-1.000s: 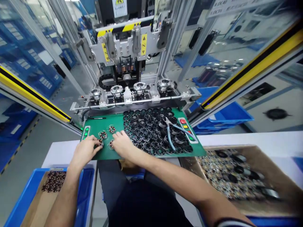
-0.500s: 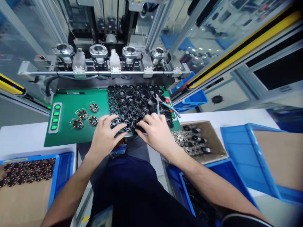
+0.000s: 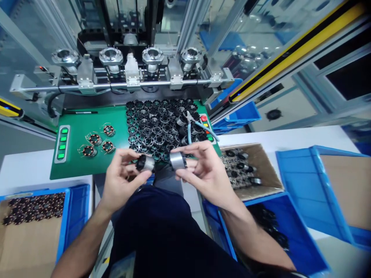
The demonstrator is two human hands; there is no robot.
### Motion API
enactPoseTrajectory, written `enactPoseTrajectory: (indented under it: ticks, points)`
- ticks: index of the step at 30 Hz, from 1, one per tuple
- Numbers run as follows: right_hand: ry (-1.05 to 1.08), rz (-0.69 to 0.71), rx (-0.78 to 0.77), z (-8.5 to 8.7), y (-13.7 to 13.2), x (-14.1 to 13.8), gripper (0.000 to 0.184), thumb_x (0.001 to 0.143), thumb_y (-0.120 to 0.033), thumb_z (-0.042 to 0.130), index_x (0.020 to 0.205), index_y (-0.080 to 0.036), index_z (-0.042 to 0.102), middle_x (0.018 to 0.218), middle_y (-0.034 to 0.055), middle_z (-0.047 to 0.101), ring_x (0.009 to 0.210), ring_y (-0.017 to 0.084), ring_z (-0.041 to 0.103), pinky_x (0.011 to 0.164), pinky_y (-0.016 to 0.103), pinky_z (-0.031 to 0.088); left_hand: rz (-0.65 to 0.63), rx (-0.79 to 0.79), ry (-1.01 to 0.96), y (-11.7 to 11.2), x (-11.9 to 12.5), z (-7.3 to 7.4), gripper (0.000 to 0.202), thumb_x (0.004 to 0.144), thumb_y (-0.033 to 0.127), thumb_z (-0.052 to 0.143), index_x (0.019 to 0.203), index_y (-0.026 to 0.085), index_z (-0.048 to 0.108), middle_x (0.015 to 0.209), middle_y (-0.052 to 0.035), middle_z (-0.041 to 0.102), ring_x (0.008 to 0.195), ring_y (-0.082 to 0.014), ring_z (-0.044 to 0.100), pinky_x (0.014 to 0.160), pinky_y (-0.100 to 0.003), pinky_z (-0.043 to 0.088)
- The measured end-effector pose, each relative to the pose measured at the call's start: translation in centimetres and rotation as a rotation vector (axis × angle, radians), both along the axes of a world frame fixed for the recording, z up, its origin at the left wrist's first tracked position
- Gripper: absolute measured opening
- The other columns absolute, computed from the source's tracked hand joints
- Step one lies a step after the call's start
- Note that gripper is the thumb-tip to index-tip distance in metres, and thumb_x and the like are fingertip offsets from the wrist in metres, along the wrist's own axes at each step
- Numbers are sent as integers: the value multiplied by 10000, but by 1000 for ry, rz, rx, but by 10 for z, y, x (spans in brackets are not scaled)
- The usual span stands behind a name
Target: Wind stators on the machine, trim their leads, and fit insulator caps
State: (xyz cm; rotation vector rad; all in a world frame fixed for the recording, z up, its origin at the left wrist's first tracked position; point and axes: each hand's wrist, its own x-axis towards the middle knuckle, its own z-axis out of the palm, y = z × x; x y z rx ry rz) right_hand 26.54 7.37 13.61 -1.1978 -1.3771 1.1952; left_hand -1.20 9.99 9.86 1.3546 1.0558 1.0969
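Between thumb and fingers, my left hand (image 3: 121, 175) holds a stator core (image 3: 145, 163), a metal ring with black plastic at its end. A second stator core (image 3: 177, 160) is gripped by my right hand (image 3: 207, 170), its bare silver side turned toward the first. The two are a small gap apart, in front of the green panel's near edge. Behind them, many black-and-silver stator cores (image 3: 153, 123) stand packed in rows on the green panel (image 3: 78, 164). Several copper-wound stators (image 3: 94, 139) with loose wire ends sit to the left.
Cutting pliers (image 3: 199, 125) lie on the cores at right, near a red button (image 3: 203, 118). Metal fixtures (image 3: 130, 73) line the machine behind. A cardboard box (image 3: 268, 170) and blue bin (image 3: 292, 224) are right; a blue tray (image 3: 66, 220) with wound stators is left.
Both hands have come up from the near edge of the packed rows, each now with a stator core in its fingers. The view has shifted slightly.
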Motion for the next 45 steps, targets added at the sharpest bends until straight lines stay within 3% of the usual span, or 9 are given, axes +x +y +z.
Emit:
enactPoseTrajectory:
  ticks: [2, 6, 14, 17, 20, 22, 27, 33, 45]
  points:
    - [295, -4, -119, 0, -11, -1, 539, 1026, -449, 1014, 1424, -308, 679, 1473, 94, 858, 707, 102, 791, 596, 234, 644, -11, -115, -125, -6, -9, 5, 608, 907, 318, 1099, 1426, 268, 785, 1300, -95, 922, 742, -144, 838, 599, -185, 643]
    - [537, -82, -108, -9, -25, 0, 434, 946, -437, 1082, 1249, -294, 807, 1309, 49, 898, 623, 58, 706, 552, 181, 602, 25, -137, -193, -7, -25, 11, 491, 832, 284, 1148, 1266, 256, 921, 1247, -113, 946, 989, -207, 917, 764, -172, 716]
    - [515, -143, -152, -13, -39, 12, 491, 916, -440, 1110, 1328, -320, 873, 1224, 59, 941, 533, 75, 672, 455, 185, 546, -98, -303, -411, -10, 7, 36, 525, 815, 446, 1165, 1275, 352, 929, 1203, -41, 949, 513, -46, 624, 507, -152, 596]
    - [359, -246, -4, -13, -39, 20, 459, 901, -406, 1124, 1294, -315, 905, 1175, 62, 931, 741, 156, 837, 617, 236, 684, -41, -300, -419, -10, 10, 36, 496, 770, 533, 1184, 1144, 324, 933, 1095, -16, 940, 500, -33, 597, 504, -131, 566]
    - [54, -546, 252, -21, -38, 49, 508, 867, -344, 1135, 1316, -293, 902, 1195, 80, 901, 1007, 227, 903, 851, 311, 766, 160, -213, -269, -12, -9, 33, 547, 698, 516, 1212, 1123, 313, 935, 1067, -11, 933, 625, -76, 692, 609, -146, 628]
    - [-129, -706, 326, -31, -39, 77, 523, 854, -336, 1126, 1316, -274, 889, 1114, 55, 868, 866, 189, 847, 744, 288, 730, 342, -111, -23, -12, -31, 28, 563, 626, 420, 1226, 1102, 324, 942, 1094, -2, 924, 856, -156, 799, 762, -201, 696]
    - [-465, -801, 168, -72, -33, 129, 559, 874, -525, 1050, 1305, -213, 879, 1036, 36, 791, 680, 149, 733, 599, 295, 663, 592, 18, 580, -3, -77, 1, 697, 633, 458, 1149, 1300, 407, 956, 1042, 18, 841, 834, -247, 717, 862, -442, 689]
    - [-527, -758, 55, -120, -15, 148, 639, 898, -688, 952, 1228, -147, 863, 1031, 96, 842, 669, 180, 757, 649, 343, 676, 479, -49, 823, 11, -91, -40, 612, 758, 558, 1041, 1279, 257, 926, 739, 40, 737, 761, -251, 717, 982, -461, 629]
    - [-571, -716, 10, -132, -9, 162, 759, 834, -838, 967, 1239, -204, 859, 879, 56, 825, 677, 249, 748, 810, 496, 733, 429, 129, 1007, 6, -99, -42, 575, 900, 695, 926, 1279, 262, 922, 681, 42, 640, 652, -233, 644, 773, -407, 551]
